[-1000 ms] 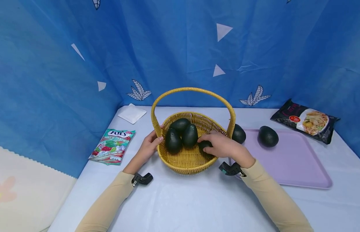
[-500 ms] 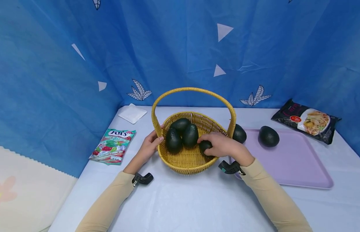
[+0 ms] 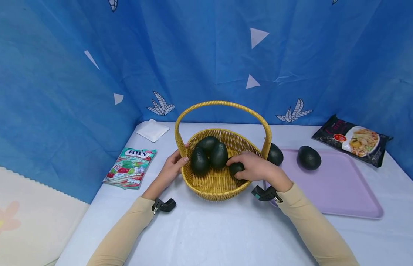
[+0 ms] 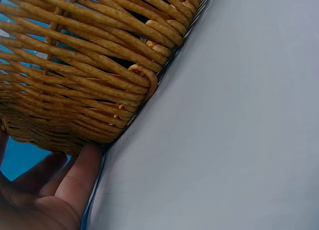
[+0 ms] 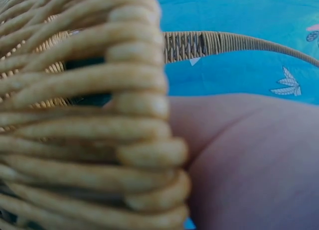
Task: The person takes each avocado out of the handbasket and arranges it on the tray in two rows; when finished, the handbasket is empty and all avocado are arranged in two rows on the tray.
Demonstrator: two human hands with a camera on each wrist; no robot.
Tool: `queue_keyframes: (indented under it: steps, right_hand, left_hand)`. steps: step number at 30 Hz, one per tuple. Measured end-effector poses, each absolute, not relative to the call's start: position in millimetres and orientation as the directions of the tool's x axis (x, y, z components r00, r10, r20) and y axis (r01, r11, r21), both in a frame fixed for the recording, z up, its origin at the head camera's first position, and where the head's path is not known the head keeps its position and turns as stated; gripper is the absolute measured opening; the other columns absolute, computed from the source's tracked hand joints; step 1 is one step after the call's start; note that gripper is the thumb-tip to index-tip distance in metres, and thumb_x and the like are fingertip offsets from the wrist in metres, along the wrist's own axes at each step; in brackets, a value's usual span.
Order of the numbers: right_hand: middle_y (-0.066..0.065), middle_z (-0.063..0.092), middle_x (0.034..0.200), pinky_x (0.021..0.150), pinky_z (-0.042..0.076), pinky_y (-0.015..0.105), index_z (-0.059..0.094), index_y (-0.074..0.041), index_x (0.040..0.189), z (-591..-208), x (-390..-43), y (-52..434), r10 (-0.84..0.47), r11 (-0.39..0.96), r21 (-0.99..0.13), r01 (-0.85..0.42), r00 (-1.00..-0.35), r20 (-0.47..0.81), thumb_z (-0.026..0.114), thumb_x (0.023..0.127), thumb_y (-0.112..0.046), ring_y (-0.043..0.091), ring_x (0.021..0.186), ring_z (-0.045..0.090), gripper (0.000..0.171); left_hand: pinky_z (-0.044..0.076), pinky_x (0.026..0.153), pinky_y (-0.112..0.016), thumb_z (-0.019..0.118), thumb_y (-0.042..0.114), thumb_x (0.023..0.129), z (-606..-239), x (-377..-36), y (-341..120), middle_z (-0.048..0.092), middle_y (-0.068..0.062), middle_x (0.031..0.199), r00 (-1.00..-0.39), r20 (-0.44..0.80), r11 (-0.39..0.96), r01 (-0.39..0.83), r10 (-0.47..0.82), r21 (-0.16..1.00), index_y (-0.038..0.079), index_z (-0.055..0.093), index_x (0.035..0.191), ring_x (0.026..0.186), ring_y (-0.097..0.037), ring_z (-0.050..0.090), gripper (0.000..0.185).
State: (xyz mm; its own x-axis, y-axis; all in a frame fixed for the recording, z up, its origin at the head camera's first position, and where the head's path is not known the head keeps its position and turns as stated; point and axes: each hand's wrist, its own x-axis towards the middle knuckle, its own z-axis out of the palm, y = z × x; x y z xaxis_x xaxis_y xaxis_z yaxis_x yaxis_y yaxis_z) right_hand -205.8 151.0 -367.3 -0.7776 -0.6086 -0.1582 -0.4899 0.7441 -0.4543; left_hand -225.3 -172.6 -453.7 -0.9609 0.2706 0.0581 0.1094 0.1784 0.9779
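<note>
A yellow wicker basket (image 3: 215, 194) with a tall arched handle stands on the white table. Three dark green avocados (image 3: 218, 156) lie together in its left half. My right hand (image 3: 254, 165) reaches over the right rim and grips another avocado (image 3: 236, 170) inside, its fingers and thumb around it. At the left side my left hand (image 3: 171, 168) holds the basket by its rim near the handle's foot, thumb on the rim. The left wrist view shows that hand's fingers (image 4: 79, 177) against the outer weave. In the right wrist view the basket wall hides the fingertips.
Right of the basket lies a lilac tray (image 3: 339, 192) with an avocado (image 3: 308, 157) on it. One more avocado (image 3: 274, 154) sits partly behind the handle. A black noodle packet (image 3: 352, 141), a candy bag (image 3: 130, 168) and a white packet (image 3: 152, 130) lie around. A blue curtain hangs behind.
</note>
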Motion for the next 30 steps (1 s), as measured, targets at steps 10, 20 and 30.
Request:
queue_keyframes:
  steps: [10, 20, 30]
  right_hand:
    - [0.014, 0.065, 0.129, 0.090, 0.051, 0.043, 0.067, -0.014, 0.133, -366.1, -202.7, 152.2, -0.601, 0.737, -0.472, -0.484, -0.789, -0.128, 0.072, 0.090, -0.015, 0.031, 0.114, 0.056, 0.043]
    - [0.021, 0.059, 0.133, 0.092, 0.054, 0.047, 0.064, -0.013, 0.135, -368.8, -201.1, 152.8, -0.562, 0.728, -0.514, -0.453, -0.824, -0.070, 0.072, 0.091, -0.017, 0.033, 0.115, 0.056, 0.045]
    - [0.020, 0.058, 0.135, 0.097, 0.053, 0.051, 0.062, -0.015, 0.136, -373.0, -200.1, 155.5, -0.534, 0.682, -0.586, -0.438, -0.845, 0.010, 0.073, 0.091, -0.019, 0.033, 0.119, 0.057, 0.047]
  left_hand:
    - [0.051, 0.092, -0.016, 0.051, 0.019, 0.106, -455.0, -226.6, -170.8, 0.044, -0.019, 0.158, -0.958, 0.086, 0.186, 0.141, 0.274, 0.972, 0.018, 0.036, 0.159, 0.135, -0.033, 0.049, 0.055]
    - [0.050, 0.092, -0.014, 0.051, 0.018, 0.106, -451.5, -224.9, -171.2, 0.044, -0.022, 0.157, -0.956, 0.104, 0.188, 0.160, 0.275, 0.969, 0.016, 0.036, 0.159, 0.135, -0.035, 0.048, 0.056]
    - [0.052, 0.090, -0.015, 0.052, 0.020, 0.105, -451.5, -225.1, -170.8, 0.045, -0.021, 0.157, -0.958, 0.099, 0.192, 0.154, 0.271, 0.969, 0.018, 0.038, 0.159, 0.132, -0.035, 0.050, 0.055]
